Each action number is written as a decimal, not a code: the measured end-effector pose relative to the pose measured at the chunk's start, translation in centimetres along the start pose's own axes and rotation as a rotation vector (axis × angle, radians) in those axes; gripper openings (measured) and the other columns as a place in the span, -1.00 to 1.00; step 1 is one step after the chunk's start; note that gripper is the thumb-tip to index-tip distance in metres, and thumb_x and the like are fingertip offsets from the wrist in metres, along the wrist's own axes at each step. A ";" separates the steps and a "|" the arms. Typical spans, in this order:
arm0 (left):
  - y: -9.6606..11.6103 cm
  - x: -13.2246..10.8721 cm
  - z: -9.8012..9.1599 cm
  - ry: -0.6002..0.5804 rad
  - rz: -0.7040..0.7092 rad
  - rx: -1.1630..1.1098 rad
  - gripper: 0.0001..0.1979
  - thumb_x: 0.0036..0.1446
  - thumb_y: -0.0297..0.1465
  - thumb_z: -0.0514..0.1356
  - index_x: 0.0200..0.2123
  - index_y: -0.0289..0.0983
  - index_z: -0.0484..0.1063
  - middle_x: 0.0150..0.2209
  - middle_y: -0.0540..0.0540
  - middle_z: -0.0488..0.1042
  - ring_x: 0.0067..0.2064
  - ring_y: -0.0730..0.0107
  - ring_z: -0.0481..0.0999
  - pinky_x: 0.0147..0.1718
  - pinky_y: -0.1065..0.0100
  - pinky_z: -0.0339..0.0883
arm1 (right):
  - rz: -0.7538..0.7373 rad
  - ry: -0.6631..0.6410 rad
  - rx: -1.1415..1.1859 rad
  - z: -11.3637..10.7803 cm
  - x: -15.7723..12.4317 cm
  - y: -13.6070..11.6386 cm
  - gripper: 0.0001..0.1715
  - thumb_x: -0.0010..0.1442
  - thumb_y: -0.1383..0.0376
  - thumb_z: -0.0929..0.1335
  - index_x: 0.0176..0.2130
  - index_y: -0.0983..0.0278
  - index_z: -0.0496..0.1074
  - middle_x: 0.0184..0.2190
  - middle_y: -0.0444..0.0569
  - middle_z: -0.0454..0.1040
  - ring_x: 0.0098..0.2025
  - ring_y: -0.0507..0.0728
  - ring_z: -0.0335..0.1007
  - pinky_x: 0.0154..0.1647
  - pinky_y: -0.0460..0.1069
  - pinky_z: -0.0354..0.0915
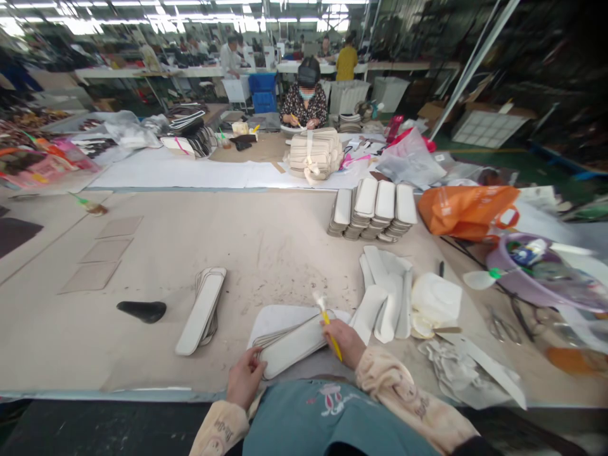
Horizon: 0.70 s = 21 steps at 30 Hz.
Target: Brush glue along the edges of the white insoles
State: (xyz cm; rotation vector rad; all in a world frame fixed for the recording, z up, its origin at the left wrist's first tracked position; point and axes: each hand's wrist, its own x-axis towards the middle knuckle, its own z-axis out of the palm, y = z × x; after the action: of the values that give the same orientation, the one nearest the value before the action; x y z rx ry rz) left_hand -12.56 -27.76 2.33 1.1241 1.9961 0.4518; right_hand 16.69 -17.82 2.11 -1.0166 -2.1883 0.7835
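A fanned stack of long white pieces with rounded ends [294,347] lies in front of me, partly over a pale sheet [275,315]. My left hand [246,376] pinches the left end of the stack. My right hand [346,342] is closed around a yellow-handled brush [325,314], its white bristles pointing up and away. That hand is at the right end of the stack; whether it also grips a piece is hard to see. Left of the stack sits another small pile of similar pieces [202,310]. Curved white pieces [384,294] lie to the right.
Several neat stacks of pieces [373,209] stand at the back right. A white plastic container [434,301], crumpled cloth [456,367], scissors [503,326] and a purple basin [517,269] lie rightward. A black saddle-shaped object [142,310] is leftward. A co-worker [304,101] sits opposite.
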 end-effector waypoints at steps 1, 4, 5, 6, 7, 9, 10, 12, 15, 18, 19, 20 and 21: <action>0.0 0.0 0.0 -0.005 -0.003 0.005 -0.61 -0.01 -0.24 0.11 -0.10 -0.26 0.40 -0.50 0.04 0.45 -0.43 0.30 0.49 -0.35 0.30 0.29 | -0.045 -0.050 0.031 0.4 0.0 -0.6 -0.80 0.27 0.32 0.20 -0.20 0.14 0.39 -0.17 -0.06 0.50 -0.10 0.13 0.43 -0.09 0.06 0.39; 0.1 0.2 -0.1 -0.005 -0.006 0.019 -0.61 -0.02 -0.20 0.11 -0.12 -0.23 0.39 -0.50 0.04 0.45 -0.43 0.28 0.49 -0.36 0.29 0.29 | -0.149 -0.154 0.095 2.0 0.2 -1.9 -0.79 0.30 0.29 0.20 -0.18 0.11 0.40 -0.13 -0.14 0.51 -0.07 0.07 0.44 -0.08 -0.02 0.40; 0.2 0.2 -0.1 -0.004 -0.005 0.024 -0.60 -0.03 -0.19 0.11 -0.12 -0.24 0.39 -0.51 0.04 0.45 -0.43 0.27 0.49 -0.36 0.28 0.28 | -0.169 -0.167 0.107 2.4 0.2 -1.9 -0.80 0.30 0.29 0.20 -0.18 0.11 0.40 -0.13 -0.14 0.51 -0.07 0.06 0.44 -0.08 -0.02 0.39; 0.2 0.3 -0.2 -0.007 -0.003 0.028 -0.58 -0.04 -0.17 0.10 -0.12 -0.25 0.39 -0.51 0.04 0.45 -0.44 0.26 0.49 -0.37 0.27 0.28 | -0.185 -0.171 0.118 2.8 0.2 -1.7 -0.81 0.30 0.29 0.21 -0.19 0.13 0.40 -0.12 -0.12 0.51 -0.06 0.06 0.44 -0.07 -0.02 0.39; 0.3 0.3 -0.2 -0.011 -0.002 0.032 -0.56 -0.05 -0.16 0.10 -0.11 -0.26 0.39 -0.52 0.04 0.44 -0.44 0.26 0.49 -0.37 0.27 0.28 | -0.191 -0.160 0.124 2.9 0.2 -1.4 -0.82 0.29 0.29 0.21 -0.20 0.14 0.40 -0.11 -0.09 0.51 -0.05 0.07 0.44 -0.06 -0.02 0.39; 0.2 0.3 -0.2 -0.020 -0.001 0.032 -0.52 -0.06 -0.15 0.09 -0.10 -0.29 0.38 -0.53 0.03 0.43 -0.45 0.25 0.48 -0.38 0.26 0.28 | -0.176 -0.105 0.123 2.8 0.0 -0.3 -0.82 0.29 0.33 0.21 -0.21 0.18 0.39 -0.12 -0.02 0.52 -0.05 0.09 0.44 -0.06 -0.01 0.39; 0.1 0.3 -0.1 -0.022 -0.002 0.028 -0.51 -0.06 -0.14 0.08 -0.09 -0.30 0.38 -0.53 0.03 0.42 -0.45 0.26 0.47 -0.38 0.26 0.28 | -0.158 -0.069 0.115 2.6 -0.2 0.3 -0.82 0.28 0.35 0.21 -0.21 0.20 0.38 -0.12 0.01 0.52 -0.05 0.10 0.44 -0.06 -0.01 0.39; -0.1 0.4 0.0 -0.021 0.000 0.013 -0.51 -0.05 -0.14 0.09 -0.09 -0.31 0.38 -0.52 0.03 0.42 -0.44 0.26 0.47 -0.37 0.27 0.27 | -0.107 0.006 0.089 1.8 -0.6 1.4 -0.82 0.28 0.38 0.20 -0.21 0.22 0.36 -0.13 0.05 0.52 -0.05 0.12 0.45 -0.06 0.01 0.39; -0.5 0.4 0.3 -0.017 0.008 -0.012 -0.54 -0.03 -0.17 0.09 -0.09 -0.29 0.37 -0.51 0.05 0.42 -0.43 0.28 0.48 -0.36 0.29 0.27 | -0.009 0.112 0.032 0.4 -1.1 2.6 -0.84 0.28 0.37 0.20 -0.23 0.21 0.34 -0.19 0.05 0.52 -0.09 0.16 0.46 -0.09 0.06 0.40; -0.9 0.5 0.5 -0.009 0.009 -0.013 -0.58 0.00 -0.21 0.10 -0.08 -0.28 0.37 -0.51 0.06 0.42 -0.44 0.32 0.47 -0.36 0.31 0.27 | 0.098 0.218 -0.029 -0.7 -1.1 3.3 -0.92 0.26 0.32 0.24 -0.21 0.19 0.32 -0.18 0.08 0.49 -0.08 0.23 0.44 -0.08 0.15 0.38; -0.9 0.5 0.5 -0.005 0.012 -0.007 -0.59 0.01 -0.22 0.10 -0.08 -0.28 0.37 -0.50 0.06 0.42 -0.44 0.32 0.47 -0.37 0.32 0.27 | 0.143 0.241 -0.043 -0.9 -1.0 3.4 -0.92 0.25 0.29 0.26 -0.21 0.19 0.31 -0.17 0.08 0.49 -0.08 0.24 0.44 -0.07 0.16 0.37; -0.9 0.5 0.6 -0.001 0.017 -0.001 -0.60 0.01 -0.23 0.10 -0.08 -0.28 0.38 -0.50 0.06 0.42 -0.44 0.33 0.47 -0.37 0.33 0.27 | 0.203 0.252 -0.047 -1.1 -0.9 3.4 -0.91 0.23 0.26 0.29 -0.20 0.18 0.30 -0.18 0.06 0.49 -0.09 0.24 0.44 -0.08 0.16 0.37; -0.9 0.5 0.6 0.003 0.020 0.007 -0.61 0.02 -0.24 0.11 -0.09 -0.28 0.38 -0.50 0.06 0.43 -0.44 0.34 0.47 -0.37 0.33 0.26 | 0.268 0.250 -0.042 -1.1 -0.7 3.4 -0.88 0.21 0.23 0.30 -0.20 0.18 0.29 -0.21 0.03 0.49 -0.13 0.23 0.46 -0.11 0.14 0.38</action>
State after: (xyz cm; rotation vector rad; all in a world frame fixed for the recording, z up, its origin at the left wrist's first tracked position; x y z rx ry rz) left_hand -12.81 -27.88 1.16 1.1496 1.9916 0.4571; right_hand 19.38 -16.23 0.19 -1.3708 -1.8863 0.6865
